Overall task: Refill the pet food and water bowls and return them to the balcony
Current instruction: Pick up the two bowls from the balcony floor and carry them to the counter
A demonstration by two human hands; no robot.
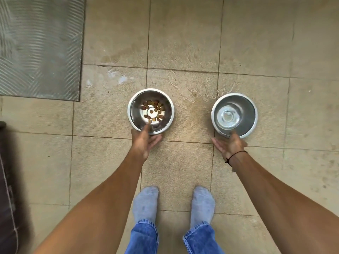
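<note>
Two steel bowls stand on the tiled floor in front of my feet. The food bowl (134,114) on the left holds several brown kibble pieces. The water bowl (246,116) on the right holds clear water. My left hand (145,142) grips the near rim of the food bowl, thumb inside and fingers under the outside. My right hand (230,143) holds the near rim of the water bowl the same way, thumb over the edge. A black band circles my right wrist.
A grey ribbed mat (39,46) lies on the floor at the far left. A dark blurred object (9,189) stands at the left edge. Wet marks (192,94) streak the tiles behind and between the bowls. My socked feet (146,204) stand just behind the bowls.
</note>
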